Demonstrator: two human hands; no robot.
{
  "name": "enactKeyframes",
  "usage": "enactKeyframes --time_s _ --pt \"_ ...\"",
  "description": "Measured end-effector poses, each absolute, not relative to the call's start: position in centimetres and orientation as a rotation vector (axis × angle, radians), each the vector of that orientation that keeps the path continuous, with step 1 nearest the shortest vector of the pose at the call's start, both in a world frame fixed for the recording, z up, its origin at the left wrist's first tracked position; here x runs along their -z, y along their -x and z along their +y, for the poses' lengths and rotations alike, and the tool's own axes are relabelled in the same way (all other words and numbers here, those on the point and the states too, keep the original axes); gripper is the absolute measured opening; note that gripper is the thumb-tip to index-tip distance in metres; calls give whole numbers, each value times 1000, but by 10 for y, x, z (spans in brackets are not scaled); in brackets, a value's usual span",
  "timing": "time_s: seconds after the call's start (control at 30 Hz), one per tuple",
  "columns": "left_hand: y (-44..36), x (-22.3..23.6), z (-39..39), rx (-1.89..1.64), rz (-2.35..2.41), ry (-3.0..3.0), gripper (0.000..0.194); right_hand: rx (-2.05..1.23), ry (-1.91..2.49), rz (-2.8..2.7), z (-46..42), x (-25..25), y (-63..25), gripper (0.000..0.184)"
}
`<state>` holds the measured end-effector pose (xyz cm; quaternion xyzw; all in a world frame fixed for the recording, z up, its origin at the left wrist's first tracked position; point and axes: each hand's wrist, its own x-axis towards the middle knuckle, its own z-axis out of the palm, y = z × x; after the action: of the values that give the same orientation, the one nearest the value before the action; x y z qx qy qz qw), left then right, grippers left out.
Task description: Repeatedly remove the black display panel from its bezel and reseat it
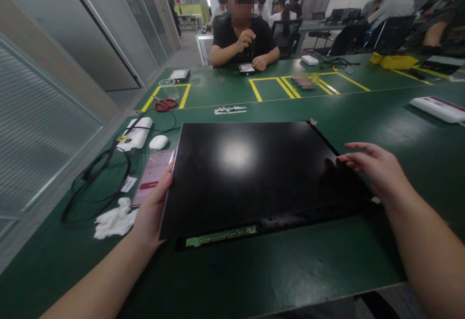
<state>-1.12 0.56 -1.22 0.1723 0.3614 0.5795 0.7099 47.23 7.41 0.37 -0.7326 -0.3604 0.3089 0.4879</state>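
Note:
A black LCD screen panel (250,174) is raised at its left side above the green table, face up and slightly tilted. A green circuit strip (221,235) shows along its near edge, over a dark backing. My left hand (150,212) grips the panel's left edge, thumb on top and the other fingers hidden beneath. At the right edge is my right hand (378,169), its fingers loosely stretched and apart. One fingertip reaches the edge; whether it touches cannot be told. Small pale tabs stick out at two right corners.
Left of the panel lie a phone (152,176), crumpled white tissue (114,220), a black cable (78,188), a white power bank (135,134) and red scissors (166,105). A white device (439,109) lies at right. Across the table, a person (245,38) handles a small drive.

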Motion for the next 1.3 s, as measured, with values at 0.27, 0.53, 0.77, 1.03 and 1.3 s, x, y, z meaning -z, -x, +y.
enactKeyframes --time_s 0.27,0.53,0.77,1.03,1.3 --pt "28 26 7 -1333 761 -384 68 -789 1784 -866 75 -4 -469 36" --pt "16 18 4 -1265 815 -458 68 -746 1798 -854 76 -3 -473 35" --pt "0 5 4 -1289 937 -510 60 -702 1788 -853 77 -2 -473 28" --pt "-20 -14 3 -1373 1136 -510 69 -708 1822 -868 76 -4 -470 22" --pt "-25 -16 5 -1394 1203 -460 75 -717 1827 -871 77 -5 -468 18"
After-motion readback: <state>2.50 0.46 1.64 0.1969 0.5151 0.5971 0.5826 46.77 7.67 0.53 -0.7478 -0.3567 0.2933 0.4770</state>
